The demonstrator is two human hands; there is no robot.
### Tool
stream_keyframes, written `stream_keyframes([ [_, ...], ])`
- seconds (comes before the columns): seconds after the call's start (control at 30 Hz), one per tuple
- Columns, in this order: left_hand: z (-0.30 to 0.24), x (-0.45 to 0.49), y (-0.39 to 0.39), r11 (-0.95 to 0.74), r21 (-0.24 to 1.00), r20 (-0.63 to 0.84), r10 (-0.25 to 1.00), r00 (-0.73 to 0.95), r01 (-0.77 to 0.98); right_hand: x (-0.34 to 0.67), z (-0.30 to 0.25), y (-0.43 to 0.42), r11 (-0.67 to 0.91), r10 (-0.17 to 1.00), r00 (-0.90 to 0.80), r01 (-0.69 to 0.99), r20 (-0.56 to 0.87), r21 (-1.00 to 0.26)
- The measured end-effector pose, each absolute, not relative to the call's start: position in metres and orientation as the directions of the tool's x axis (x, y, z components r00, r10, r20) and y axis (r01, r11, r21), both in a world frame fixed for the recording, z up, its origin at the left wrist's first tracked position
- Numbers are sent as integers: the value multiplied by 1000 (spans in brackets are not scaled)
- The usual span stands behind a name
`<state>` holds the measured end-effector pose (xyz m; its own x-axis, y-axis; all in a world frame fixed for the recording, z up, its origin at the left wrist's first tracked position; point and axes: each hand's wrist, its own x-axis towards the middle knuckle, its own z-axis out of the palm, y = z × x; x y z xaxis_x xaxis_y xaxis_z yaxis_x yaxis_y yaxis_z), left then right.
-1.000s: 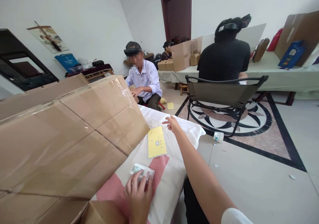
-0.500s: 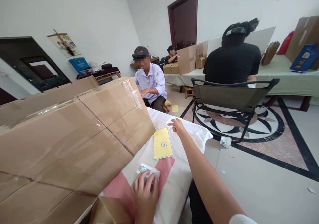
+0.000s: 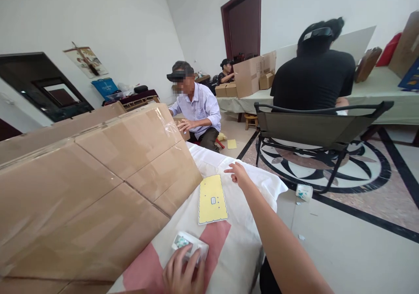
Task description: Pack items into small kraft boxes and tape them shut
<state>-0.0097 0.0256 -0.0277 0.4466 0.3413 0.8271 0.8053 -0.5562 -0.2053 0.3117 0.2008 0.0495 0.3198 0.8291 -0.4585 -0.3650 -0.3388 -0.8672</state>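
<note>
Your left hand [image 3: 183, 273] has its fingers loosely spread over the near part of the small white box [image 3: 190, 238] on the cloth [image 3: 240, 241]; whether they grip it, I can't tell. Your right hand [image 3: 237, 174], index finger extended and others curled, is near the yellow card's [image 3: 212, 209] far end, any grip unclear.

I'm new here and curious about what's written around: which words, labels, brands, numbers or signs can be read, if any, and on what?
None can be read for certain.
Yellow card: tiny marks, no legible words.
Blue bag: pale print, too small.
Black item at the back: pale lettering, too small.
Blue pack at right edge: blurred, cut off.
</note>
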Motion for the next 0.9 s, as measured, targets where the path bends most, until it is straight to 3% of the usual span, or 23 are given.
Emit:
stream_keyframes([
  [0.07,-26,-12,27,-575,-247,814,313,488,780,313,51,200,-337,836,316,-349,-448,-875],
  [0.27,-19,-13,24,-669,-196,811,301,502,717,293,75,185,-372,843,334,-204,-422,-905],
  [0.47,-27,-13,22,-684,-20,840,384,383,729,242,84,150,-342,922,231,108,-311,-934],
  [0.63,-8,-2,9,-610,-11,839,426,339,792,210,93,107,-269,963,108,383,-247,-884],
  [0.77,1,3,4,-590,1,825,457,332,807,198,98,90,-237,938,-81,557,-336,-796],
  [0.9,-4,3,3,-600,20,824,463,327,800,191,95,83,-264,762,-320,641,-563,-721],
])
